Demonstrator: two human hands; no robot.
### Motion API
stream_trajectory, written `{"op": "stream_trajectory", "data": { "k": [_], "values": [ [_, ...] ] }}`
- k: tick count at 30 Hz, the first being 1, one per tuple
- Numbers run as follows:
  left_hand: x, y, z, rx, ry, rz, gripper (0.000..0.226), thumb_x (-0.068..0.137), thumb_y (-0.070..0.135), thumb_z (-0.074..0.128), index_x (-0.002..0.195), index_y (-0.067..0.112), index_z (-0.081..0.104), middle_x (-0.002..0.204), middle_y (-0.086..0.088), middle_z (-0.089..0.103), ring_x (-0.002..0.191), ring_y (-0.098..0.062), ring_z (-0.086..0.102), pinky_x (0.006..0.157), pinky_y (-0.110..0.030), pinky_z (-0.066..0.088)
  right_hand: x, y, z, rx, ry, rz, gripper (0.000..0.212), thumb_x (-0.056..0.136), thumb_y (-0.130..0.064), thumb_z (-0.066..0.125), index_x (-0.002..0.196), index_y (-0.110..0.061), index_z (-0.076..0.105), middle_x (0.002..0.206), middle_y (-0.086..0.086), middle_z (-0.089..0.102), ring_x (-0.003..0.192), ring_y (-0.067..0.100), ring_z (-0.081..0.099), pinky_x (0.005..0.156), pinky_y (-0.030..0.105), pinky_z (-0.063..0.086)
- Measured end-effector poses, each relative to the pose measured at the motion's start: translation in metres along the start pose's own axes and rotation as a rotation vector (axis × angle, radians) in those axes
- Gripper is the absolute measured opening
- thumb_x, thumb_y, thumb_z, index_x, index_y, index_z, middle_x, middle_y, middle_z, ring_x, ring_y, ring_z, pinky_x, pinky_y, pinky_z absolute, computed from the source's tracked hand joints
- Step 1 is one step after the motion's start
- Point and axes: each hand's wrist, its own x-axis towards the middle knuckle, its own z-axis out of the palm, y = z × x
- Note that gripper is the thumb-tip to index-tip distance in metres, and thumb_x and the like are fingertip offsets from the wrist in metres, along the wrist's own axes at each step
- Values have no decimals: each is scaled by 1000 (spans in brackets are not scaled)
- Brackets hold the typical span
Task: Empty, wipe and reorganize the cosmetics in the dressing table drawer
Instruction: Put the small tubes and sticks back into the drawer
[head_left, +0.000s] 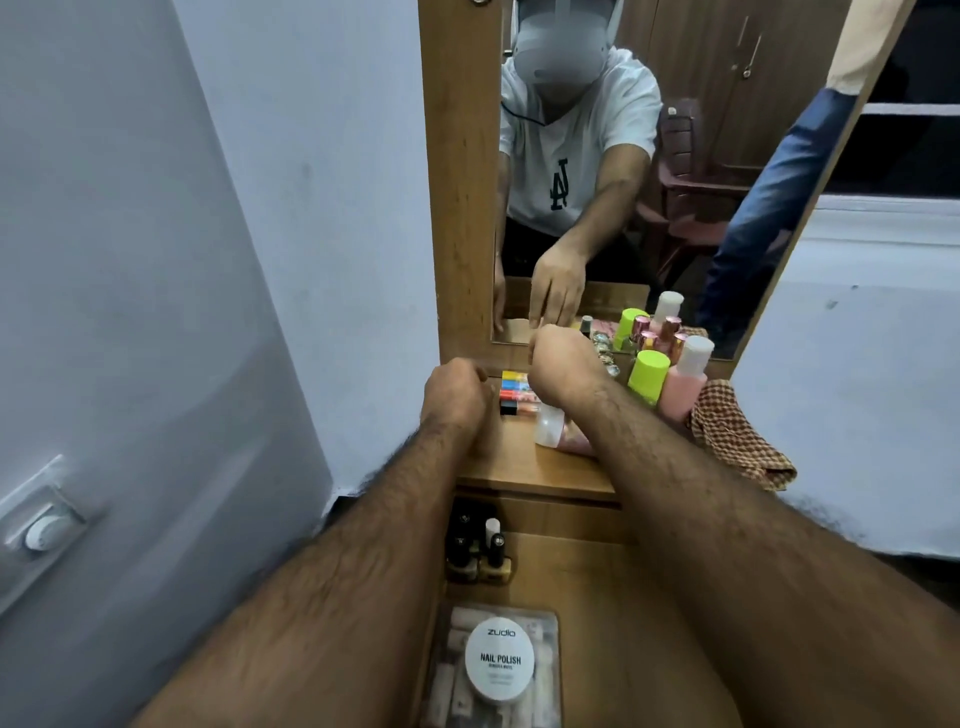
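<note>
My left hand (457, 389) rests on the left edge of the wooden dressing table top (519, 467); the mirror shows its fingers hanging straight. My right hand (561, 364) reaches to the back of the top by the mirror, fingers extended down onto the surface, nothing visibly held. Between the hands lie several coloured lip-gloss tubes (514, 389) and a clear pink bottle (553, 426) on its side. Below, the open drawer (597, 597) holds several small nail polish bottles (480, 551) and a clear box labelled nail polish (496, 660).
A lime-capped bottle (647, 371), a pink bottle with white cap (685, 384) and rose-gold capped items (670, 332) stand at the back right. A checked cloth (737, 441) hangs over the right edge. The mirror (675, 156) stands behind; the wall (156, 312) is close on the left.
</note>
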Motion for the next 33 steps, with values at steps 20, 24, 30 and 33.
{"op": "stream_trajectory", "data": {
  "k": [20, 24, 30, 33],
  "values": [
    [13, 3, 18, -43, -42, -162, 23, 90, 32, 70, 101, 12, 75, 100, -3, 73, 87, -19, 63, 64, -27, 51, -2, -2, 15, 51, -22, 160, 23, 89, -5, 62, 111, -3, 66, 113, 15, 67, 105, 31, 64, 67, 30, 44],
    [14, 5, 17, -45, -85, -209, 26, 89, 30, 71, 105, 10, 72, 100, -6, 71, 86, -20, 62, 57, -26, 42, 0, 2, 21, 100, -14, 176, 25, 86, -2, 62, 110, -7, 67, 109, 13, 67, 98, 30, 63, 65, 30, 43],
    [16, 2, 15, -190, -105, -226, 21, 87, 25, 73, 98, 8, 74, 98, -7, 72, 93, -24, 67, 67, -30, 52, 3, 4, 20, 165, 88, 159, 23, 82, -1, 64, 103, -11, 69, 102, 10, 68, 92, 26, 62, 62, 28, 41],
    [14, -1, 11, -351, -71, -226, 13, 90, 21, 69, 98, 13, 75, 97, -2, 71, 93, -20, 65, 71, -28, 53, 3, 4, 19, 209, 97, 144, 21, 83, -1, 64, 100, -11, 69, 99, 9, 69, 93, 27, 63, 63, 28, 43]
  ]
}}
